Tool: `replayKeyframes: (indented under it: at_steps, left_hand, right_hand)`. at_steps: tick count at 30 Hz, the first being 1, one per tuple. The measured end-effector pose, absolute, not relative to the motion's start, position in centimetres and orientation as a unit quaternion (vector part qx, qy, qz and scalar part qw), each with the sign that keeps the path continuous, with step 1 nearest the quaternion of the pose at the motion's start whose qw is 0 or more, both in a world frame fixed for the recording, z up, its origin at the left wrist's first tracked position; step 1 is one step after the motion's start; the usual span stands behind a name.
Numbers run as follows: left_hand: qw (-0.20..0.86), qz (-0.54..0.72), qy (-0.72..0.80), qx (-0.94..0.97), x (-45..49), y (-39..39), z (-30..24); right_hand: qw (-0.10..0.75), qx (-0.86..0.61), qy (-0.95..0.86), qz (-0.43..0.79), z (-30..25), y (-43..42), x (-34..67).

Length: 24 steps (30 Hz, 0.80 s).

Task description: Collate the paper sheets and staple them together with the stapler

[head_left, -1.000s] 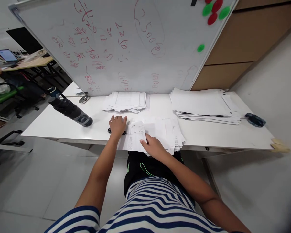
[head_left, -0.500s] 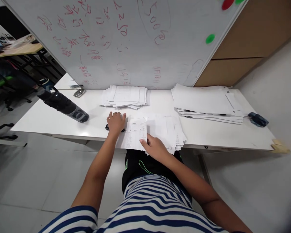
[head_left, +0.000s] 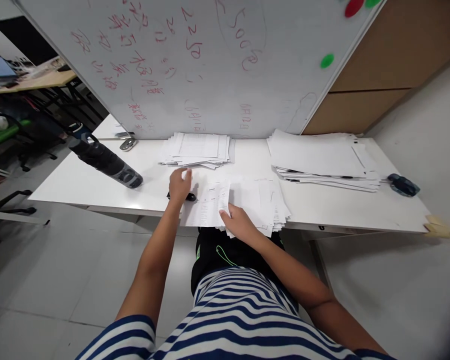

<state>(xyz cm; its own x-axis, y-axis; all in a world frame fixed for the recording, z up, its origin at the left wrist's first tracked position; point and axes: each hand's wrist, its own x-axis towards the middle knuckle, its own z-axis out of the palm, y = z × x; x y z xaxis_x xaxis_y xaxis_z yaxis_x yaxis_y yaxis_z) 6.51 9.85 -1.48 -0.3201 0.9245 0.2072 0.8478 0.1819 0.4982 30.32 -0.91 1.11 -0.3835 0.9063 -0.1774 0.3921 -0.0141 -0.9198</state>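
Note:
My left hand hovers at the near edge of the white table, just over a small black object that may be a stapler. Its fingers are smeared by motion. My right hand pinches the lower right of a printed sheet, which lies beside the black object. That sheet rests on the left part of a spread pile of papers in front of me.
A second paper stack lies further back, and a large stack is at the right. A dark bottle lies at the left, a dark object at the far right. A whiteboard leans behind the table.
My left hand has lifted off the black object and shifted slightly back, uncovering it. My right hand has slid the printed sheet a little to the right and away from me.

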Motion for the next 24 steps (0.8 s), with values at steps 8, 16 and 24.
replayKeyframes:
  at_steps: [8, 16, 24]
  left_hand:
    - [0.004, 0.343, 0.678, 0.65, 4.0, 5.5, -2.7]
    - [-0.034, 0.202, 0.766, 0.61, 4.2, 5.9, -4.9]
    - [-0.064, 0.191, 0.817, 0.54, 5.9, 6.4, -4.0]
  right_hand:
    - [0.27, -0.593, -0.654, 0.384, 3.1, 2.1, 35.4]
    - [0.471, -0.602, -0.513, 0.391, 1.6, 1.5, 40.9]
    - [0.455, -0.611, -0.447, 0.47, -2.1, 1.5, 41.2]
